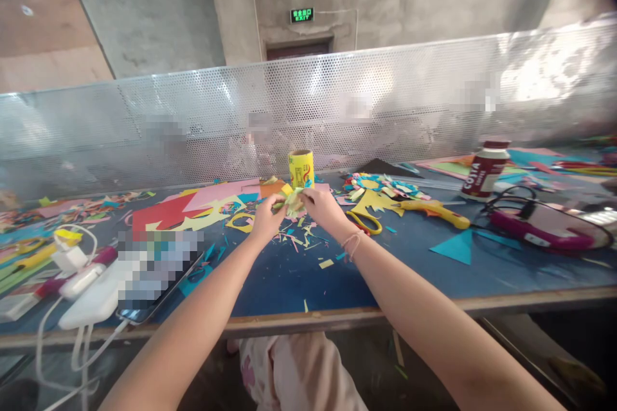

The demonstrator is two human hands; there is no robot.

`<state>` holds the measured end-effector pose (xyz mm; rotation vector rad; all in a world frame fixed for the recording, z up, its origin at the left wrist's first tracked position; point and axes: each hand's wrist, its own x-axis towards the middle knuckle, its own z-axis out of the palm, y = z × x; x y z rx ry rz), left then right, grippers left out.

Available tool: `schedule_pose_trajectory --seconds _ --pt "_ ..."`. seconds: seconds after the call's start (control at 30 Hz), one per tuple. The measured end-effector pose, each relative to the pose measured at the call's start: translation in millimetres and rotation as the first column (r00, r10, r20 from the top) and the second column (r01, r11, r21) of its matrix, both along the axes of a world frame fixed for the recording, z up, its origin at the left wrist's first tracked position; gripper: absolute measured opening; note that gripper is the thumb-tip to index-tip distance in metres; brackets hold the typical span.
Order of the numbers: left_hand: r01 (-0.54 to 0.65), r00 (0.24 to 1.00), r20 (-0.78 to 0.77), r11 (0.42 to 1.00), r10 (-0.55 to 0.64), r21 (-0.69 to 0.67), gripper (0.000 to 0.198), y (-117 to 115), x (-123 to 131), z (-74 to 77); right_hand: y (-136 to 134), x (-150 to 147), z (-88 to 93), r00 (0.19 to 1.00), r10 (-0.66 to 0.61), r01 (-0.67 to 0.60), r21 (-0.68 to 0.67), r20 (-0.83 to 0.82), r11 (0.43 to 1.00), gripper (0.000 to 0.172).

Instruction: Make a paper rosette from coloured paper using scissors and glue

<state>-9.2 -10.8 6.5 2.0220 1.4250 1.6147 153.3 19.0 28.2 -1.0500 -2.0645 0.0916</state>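
Observation:
Over the middle of the blue table, my left hand [268, 217] and my right hand [324, 205] meet around a small pale yellow-green paper piece [293, 203]. Fingers of both hands are closed on it, one hand on each side; its exact shape is too small to make out. Right behind them stands a yellow cylinder [301, 168] with printed red and dark marks. Tiny paper scraps [301, 236] lie scattered beneath my hands. Scissors with yellow handles [371, 223] rest close to my right wrist.
Red paper [161, 209] and other coloured sheets lie at left, near a phone [159, 276] and a white power bank [99, 298] with cables. At right are a yellow glue gun [434, 210], a blue paper triangle [454, 247], a Costa bottle [484, 170] and a purple corded tool [544, 231]. Perforated metal panels [299, 99] stand behind.

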Motion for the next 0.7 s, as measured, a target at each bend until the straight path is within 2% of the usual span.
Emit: schedule_pose_trajectory --seconds 0.17,0.27,0.37,0.5,0.7 --pt "-0.064 0.998 -0.003 0.998 0.065 0.02 0.007 0.1 -4.1 2.7 0.6 5.6 4.6 0.979 0.073 -0.07 0.022 -0.189 0.997 0.026" --pt "-0.086 0.996 -0.031 0.995 0.088 0.058 0.008 0.2 -6.4 3.1 0.2 9.5 8.7 0.961 0.072 -0.068 0.025 -0.266 0.997 0.03" --pt "-0.088 0.992 -0.084 0.989 0.098 0.118 0.01 1.2 -8.6 1.7 0.0 12.5 12.0 0.957 0.064 -0.041 0.087 -0.285 0.995 0.031" --pt "-0.078 0.985 -0.138 0.984 0.101 0.162 0.011 3.4 -11.0 0.5 1.4 13.4 12.8 0.951 0.115 -0.06 0.194 -0.288 0.979 0.022" --pt "-0.039 0.983 -0.174 0.987 0.067 0.158 0.011 2.4 -10.3 3.4 6.7 9.6 8.1 0.95 0.143 -0.099 0.168 -0.277 0.981 0.021"
